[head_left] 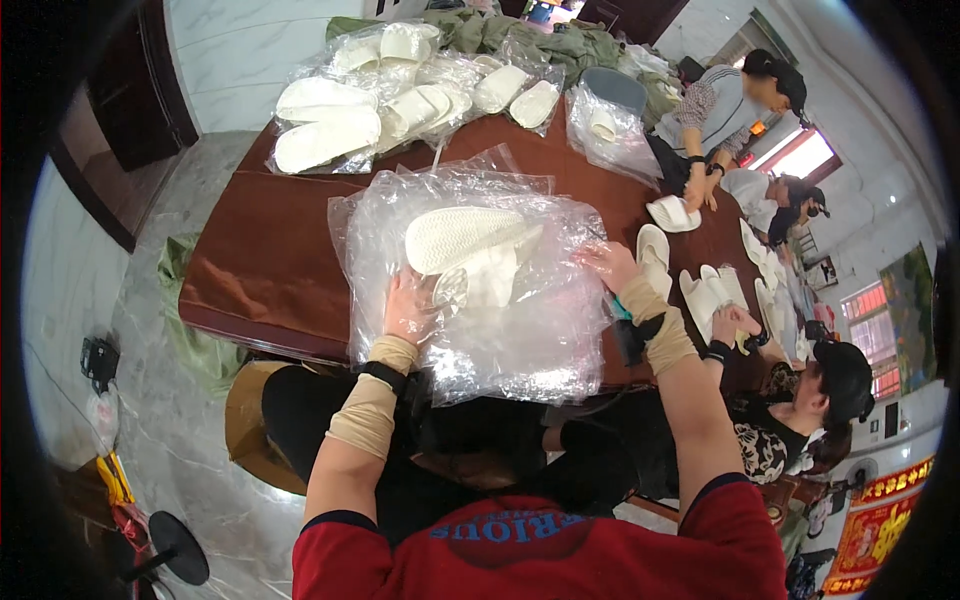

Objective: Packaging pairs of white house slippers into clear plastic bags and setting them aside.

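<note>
A pair of white slippers [465,235] lies on a stack of clear plastic bags [500,345], one with its textured sole up. My left hand [405,310] is at the near-left end of the slippers, its fingers closed about their edge; the plastic partly hides the fingertips. At the right side of the stack, my right hand [608,264] pinches the edge of a clear bag between thumb and fingers. Beige sleeves and dark bands cover both wrists.
Bagged white slippers [330,125] are heaped at the table's far left. A grey bin [612,92] stands at the far right, plastic in front of it. Loose slippers [655,250] lie to my right, where co-workers handle others. The brown table [265,265] ends in a curved edge.
</note>
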Action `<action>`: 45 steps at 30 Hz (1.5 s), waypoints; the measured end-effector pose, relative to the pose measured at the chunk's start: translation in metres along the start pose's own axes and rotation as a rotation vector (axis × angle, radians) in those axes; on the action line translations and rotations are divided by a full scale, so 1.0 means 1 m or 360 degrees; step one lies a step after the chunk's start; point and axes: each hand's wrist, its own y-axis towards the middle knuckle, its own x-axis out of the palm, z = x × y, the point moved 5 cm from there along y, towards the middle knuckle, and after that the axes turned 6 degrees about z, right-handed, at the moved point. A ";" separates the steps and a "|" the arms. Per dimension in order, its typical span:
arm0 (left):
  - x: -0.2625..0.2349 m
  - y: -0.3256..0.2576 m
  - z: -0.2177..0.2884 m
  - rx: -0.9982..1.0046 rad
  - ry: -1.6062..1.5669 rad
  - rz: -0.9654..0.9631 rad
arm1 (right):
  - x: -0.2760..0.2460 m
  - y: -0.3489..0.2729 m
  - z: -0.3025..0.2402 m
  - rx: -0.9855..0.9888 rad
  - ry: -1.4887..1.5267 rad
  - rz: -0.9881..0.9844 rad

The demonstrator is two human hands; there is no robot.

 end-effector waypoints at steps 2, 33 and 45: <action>-0.004 -0.009 -0.010 -0.0029 0.0009 -0.0013 | 0.017 0.020 -0.017 0.0405 0.0503 -0.0021; -0.009 -0.010 -0.011 0.0073 -0.0225 0.0409 | 0.025 0.038 -0.064 0.0586 0.0516 -0.0396; -0.009 0.016 -0.040 -0.0793 -0.1822 -0.0152 | 0.017 -0.007 -0.073 0.0276 0.0129 -0.0058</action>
